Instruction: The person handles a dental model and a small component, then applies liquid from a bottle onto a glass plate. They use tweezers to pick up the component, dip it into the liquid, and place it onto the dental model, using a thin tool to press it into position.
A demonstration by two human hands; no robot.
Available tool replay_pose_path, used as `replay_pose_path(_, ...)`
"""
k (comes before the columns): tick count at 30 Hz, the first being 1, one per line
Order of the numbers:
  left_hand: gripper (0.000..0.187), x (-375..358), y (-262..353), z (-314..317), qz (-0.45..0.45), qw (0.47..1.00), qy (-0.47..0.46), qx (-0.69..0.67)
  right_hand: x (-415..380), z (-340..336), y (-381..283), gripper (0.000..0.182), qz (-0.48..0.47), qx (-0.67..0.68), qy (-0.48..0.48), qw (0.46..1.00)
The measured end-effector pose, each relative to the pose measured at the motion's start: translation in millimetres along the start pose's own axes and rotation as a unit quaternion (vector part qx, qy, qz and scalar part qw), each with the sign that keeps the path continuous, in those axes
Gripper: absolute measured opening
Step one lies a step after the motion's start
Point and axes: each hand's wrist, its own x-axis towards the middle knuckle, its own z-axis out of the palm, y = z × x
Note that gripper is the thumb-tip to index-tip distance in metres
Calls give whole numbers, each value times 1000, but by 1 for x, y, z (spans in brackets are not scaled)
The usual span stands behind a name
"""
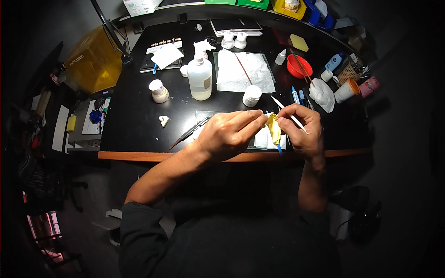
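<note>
A yellow, curved piece that looks like a dental cast (274,129) is held up between my hands, just above the desk's front edge. My left hand (232,132) is closed, its thumb and fingertips pinched at the cast's upper left side. My right hand (301,129) is closed too, with fingertips against the cast's right side. A slim white pointed tool (277,101) slants through the right hand's fingers. Behind the cast, part of a blue stick (280,149) shows. Under my left wrist lies a dark pen-like tool (187,134). Fingers hide some of the cast.
On the black desk (134,132) stand a clear pump bottle (200,81), a white-lidded jar (159,91) and a white jar (251,96). A small tooth-like cast (163,121) lies left. Farther back are white tissue (232,74), a red bowl (299,66) and crumpled tissue (321,95).
</note>
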Motion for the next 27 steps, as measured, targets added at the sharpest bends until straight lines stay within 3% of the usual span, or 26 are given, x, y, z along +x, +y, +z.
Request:
replay_pose_path(4, 24, -5, 6, 1, 10, 999, 41, 2, -6, 9, -2, 4, -24, 31, 36, 999)
replay_pose_path(7, 30, -7, 18, 1, -55, 993, 85, -65, -8, 14, -2, 9, -120, -5, 57, 991)
replay_pose_path(8, 42, -9, 24, -5, -134, 980, 63, -131, -7, 16, -1, 10, -165, -13, 57, 985)
replay_pose_path(9, 50, -12, 29, -3, -231, 936, 67, -256, -5, 17, 1, 11, -209, -22, 54, 976)
replay_pose_path(11, 47, -13, 38, -6, -370, 837, 46, -400, 0, 14, 8, 17, -290, -76, 36, 953)
replay_pose_path(12, 38, -18, 37, -3, -433, 763, 16, -480, 2, 14, 7, 17, -326, -96, 25, 940)
replay_pose_path(16, 31, -28, 35, 3, -435, 706, 28, -559, -1, 18, 10, 18, -367, -129, 14, 921)
replay_pose_path(19, 32, -35, 38, 8, -406, 743, 57, -529, -1, 18, 11, 21, -376, -115, 11, 919)
replay_pose_path(27, 33, -41, 40, 11, -397, 737, 76, -542, -5, 22, 6, 24, -372, -90, 13, 924)
